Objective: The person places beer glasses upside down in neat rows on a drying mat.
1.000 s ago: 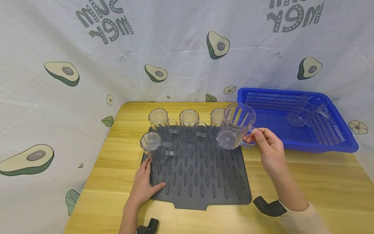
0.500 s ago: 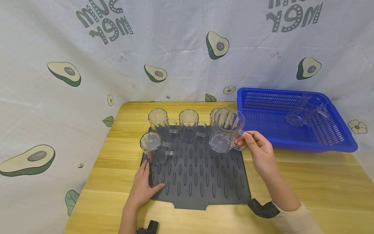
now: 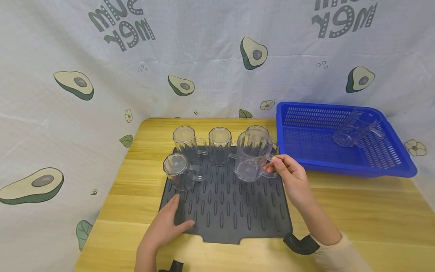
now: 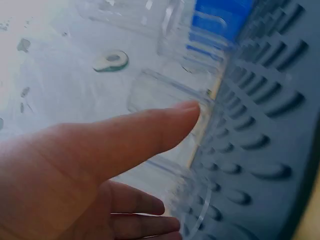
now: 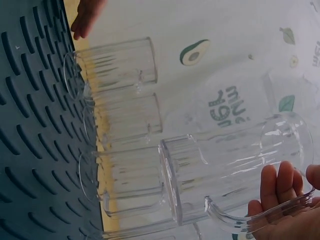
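Note:
My right hand grips the handle of a clear mug, which is raised above the dark grey ribbed mat with its mouth upward. In the right wrist view, curled fingers hold that handle. My left hand lies over the mat's left edge, thumb and fingers spread, holding nothing. Just beyond its fingertips an upside-down mug stands on the mat. Behind it, several more stand upside down in a row: a left mug, a middle mug and a right mug, partly behind the held one.
A blue plastic basket sits at the back right of the wooden table. Inside it leans another clear mug. A white cloth with avocado prints hangs behind and beside the table.
My right hand has carried the held mug left and slightly nearer, over the mat. My left hand has drawn back a little from the front-left mug.

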Tool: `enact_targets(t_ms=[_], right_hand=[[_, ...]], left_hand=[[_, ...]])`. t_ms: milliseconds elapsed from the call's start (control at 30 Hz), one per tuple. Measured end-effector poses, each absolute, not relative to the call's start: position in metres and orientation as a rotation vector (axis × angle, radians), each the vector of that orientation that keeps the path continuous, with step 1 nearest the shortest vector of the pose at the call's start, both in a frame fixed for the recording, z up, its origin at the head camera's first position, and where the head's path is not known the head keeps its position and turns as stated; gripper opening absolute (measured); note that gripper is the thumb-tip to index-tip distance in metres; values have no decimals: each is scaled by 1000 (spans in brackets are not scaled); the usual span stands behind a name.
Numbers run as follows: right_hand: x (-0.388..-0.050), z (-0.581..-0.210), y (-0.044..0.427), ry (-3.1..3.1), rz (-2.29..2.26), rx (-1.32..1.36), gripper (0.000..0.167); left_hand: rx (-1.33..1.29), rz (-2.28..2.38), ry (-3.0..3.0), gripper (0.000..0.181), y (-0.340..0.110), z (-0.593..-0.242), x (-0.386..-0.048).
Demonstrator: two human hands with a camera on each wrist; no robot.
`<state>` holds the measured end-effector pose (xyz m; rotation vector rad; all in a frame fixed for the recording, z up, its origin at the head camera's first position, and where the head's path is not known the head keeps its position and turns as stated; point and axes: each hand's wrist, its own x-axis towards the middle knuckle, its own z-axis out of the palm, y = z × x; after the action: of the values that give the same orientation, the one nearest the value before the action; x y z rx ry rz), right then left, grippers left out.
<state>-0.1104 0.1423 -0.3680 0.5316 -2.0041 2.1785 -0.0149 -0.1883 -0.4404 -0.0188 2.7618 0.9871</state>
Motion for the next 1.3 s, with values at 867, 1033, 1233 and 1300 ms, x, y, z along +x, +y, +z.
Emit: enact_targets(t_ms=[867, 1033, 1233, 1300], right_hand=[[-101, -365, 131, -2008, 2170, 742, 22], [-101, -365, 129, -2037, 2168, 757, 22], [-102, -368, 127, -2038, 2155, 783, 21], [-103, -369, 127, -2022, 2161, 805, 20]], left_hand=[[610, 1476, 2351, 73, -129, -420, -78], [612, 1638, 2177, 68, -119, -421, -88], [634, 1743, 2075, 71, -115, -424, -94], [624, 1772, 2037, 76, -114, -425, -96]])
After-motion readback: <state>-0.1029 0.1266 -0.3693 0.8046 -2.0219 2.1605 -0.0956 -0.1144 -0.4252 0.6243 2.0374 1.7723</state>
